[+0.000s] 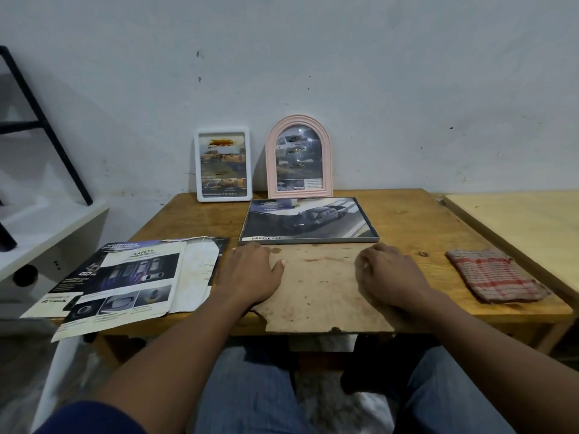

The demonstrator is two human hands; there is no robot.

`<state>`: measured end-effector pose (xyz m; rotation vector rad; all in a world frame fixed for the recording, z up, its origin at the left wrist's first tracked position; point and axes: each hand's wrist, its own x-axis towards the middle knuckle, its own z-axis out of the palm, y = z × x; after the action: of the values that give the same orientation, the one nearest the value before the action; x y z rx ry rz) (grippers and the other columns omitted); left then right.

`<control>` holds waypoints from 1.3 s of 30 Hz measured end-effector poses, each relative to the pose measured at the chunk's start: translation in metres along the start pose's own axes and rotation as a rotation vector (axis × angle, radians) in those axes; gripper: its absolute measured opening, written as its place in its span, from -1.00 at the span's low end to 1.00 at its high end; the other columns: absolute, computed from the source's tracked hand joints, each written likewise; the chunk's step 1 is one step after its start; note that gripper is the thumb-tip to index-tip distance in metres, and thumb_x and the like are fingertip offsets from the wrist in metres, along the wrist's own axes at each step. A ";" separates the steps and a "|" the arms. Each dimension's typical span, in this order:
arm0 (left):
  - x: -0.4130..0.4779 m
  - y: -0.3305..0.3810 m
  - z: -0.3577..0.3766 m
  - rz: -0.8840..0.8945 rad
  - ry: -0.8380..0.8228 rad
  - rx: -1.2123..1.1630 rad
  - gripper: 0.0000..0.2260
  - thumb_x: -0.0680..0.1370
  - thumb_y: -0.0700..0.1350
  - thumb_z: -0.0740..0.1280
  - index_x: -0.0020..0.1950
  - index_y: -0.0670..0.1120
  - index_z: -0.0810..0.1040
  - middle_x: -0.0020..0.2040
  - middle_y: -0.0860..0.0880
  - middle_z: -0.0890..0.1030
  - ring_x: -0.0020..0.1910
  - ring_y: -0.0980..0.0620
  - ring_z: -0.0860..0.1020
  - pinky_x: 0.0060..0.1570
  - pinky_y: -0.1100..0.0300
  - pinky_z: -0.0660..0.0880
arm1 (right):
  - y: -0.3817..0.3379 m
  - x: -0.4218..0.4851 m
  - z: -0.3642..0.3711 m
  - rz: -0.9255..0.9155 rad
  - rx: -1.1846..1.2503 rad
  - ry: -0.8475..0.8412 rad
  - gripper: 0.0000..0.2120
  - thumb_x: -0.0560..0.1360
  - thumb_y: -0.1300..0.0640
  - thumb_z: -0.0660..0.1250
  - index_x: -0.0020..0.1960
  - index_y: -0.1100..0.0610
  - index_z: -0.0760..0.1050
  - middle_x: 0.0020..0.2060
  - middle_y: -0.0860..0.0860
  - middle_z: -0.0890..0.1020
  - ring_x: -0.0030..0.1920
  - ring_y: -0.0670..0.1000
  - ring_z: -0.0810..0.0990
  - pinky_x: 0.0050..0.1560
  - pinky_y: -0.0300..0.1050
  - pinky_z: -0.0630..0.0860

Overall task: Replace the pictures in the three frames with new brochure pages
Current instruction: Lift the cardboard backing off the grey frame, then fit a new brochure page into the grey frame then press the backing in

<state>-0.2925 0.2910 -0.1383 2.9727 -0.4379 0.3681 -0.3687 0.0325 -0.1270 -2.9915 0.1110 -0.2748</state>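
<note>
Lying flat near the middle of the table (413, 214), the dark frame (308, 221) shows a car page inside its rim. Its brown backing board (316, 289) sits just in front, against the frame's near side and overhanging the table's near edge. It is probably out so the page can be changed.

The left hand (250, 270) rests palm down on the board's left side with the thumb spread wide, which likely steadies the overhanging sheet. The right hand (388, 275) rests on the board's right side with its fingers curled under; I cannot tell whether they pinch anything.

The other 2 frames, a white frame (223, 166) and a pink arched frame (299, 158), stand at the far edge and lean on the wall (376, 89). Both hold pages.

Loose brochure pages (125, 277) lie at the near left corner, within reach as supply. A folded checked cloth (495, 277) lies toward the right edge.
</note>
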 end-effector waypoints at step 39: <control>0.011 -0.154 0.011 -0.352 -0.139 -0.073 -0.33 0.61 0.37 -0.04 0.65 0.08 0.06 0.66 -0.13 0.05 0.63 -0.19 -0.05 0.56 -0.20 -0.08 | -0.232 0.140 0.059 -0.408 -0.001 -0.247 -0.50 0.63 -0.13 0.06 0.50 0.07 0.28 0.57 0.04 0.17 0.60 0.11 -0.15 0.41 0.50 -0.27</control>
<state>-0.2337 0.4334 -0.1583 2.9332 0.0636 0.1072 -0.2064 0.2571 -0.1274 -2.9921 -0.5267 0.0590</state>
